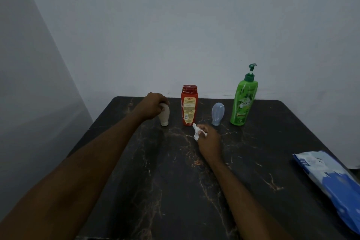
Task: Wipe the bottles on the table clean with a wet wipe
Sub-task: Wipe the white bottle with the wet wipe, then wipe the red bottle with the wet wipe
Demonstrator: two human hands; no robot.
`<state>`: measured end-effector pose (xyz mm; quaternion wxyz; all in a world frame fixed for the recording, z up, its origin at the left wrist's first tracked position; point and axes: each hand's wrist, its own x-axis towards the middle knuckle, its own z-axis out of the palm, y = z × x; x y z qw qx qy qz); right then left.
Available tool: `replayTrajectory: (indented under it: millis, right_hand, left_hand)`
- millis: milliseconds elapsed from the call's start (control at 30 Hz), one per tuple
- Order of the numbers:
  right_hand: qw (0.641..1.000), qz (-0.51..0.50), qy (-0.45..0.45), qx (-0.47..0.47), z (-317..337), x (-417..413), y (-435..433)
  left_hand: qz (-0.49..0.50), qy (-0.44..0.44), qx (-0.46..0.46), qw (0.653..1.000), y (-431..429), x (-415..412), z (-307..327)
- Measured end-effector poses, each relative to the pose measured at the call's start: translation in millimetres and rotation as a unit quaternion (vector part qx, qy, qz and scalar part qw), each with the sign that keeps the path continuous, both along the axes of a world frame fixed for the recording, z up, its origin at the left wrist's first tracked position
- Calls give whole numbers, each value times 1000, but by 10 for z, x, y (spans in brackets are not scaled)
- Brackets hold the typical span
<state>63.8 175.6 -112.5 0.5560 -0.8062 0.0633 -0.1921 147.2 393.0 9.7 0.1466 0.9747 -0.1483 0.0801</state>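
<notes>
Left hand [153, 106] is up at the far-left corner of the table [175, 191], fingers curled round the top of the small white bottle [164, 116]. The bottle stands upright on a narrow foot. Right hand [209, 140] is nearer the middle and pinches a crumpled wet wipe [196, 133] between thumb and fingers. The wipe is just in front of the red bottle [189, 106] and not touching the white one.

There are 4 bottles in a row along the far edge: white, red, a pale blue one [217, 114], then the tall green pump bottle [243, 101] toward the far-right corner. The blue wipe pack [335, 183] lies at the right edge.

My read is that the white bottle is the one being worked on, with the wipe not yet on it. To do this well, the wipe wants shaking out so a flat damp face meets the plastic, not a wad. Then it should wrap round the body and stroke from shoulder down to foot, with the left hand turning the bottle between strokes.

That narrow foot looks tippy, so the bottle needs either firm downward pressure or a clean lift off the table. The grip hides the top, so 1 re-grip lower down will be needed to reach it. The red bottle stands close beside, and a wide sweep could knock it.
</notes>
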Motion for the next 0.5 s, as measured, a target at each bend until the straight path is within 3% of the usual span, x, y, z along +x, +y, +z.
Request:
replayTrajectory:
  millis: [500]
  right_hand:
    - [1000,7,-9,8,-1,-17,-5]
  left_hand:
    - [-6,13,-4,1000,-45,12,-3]
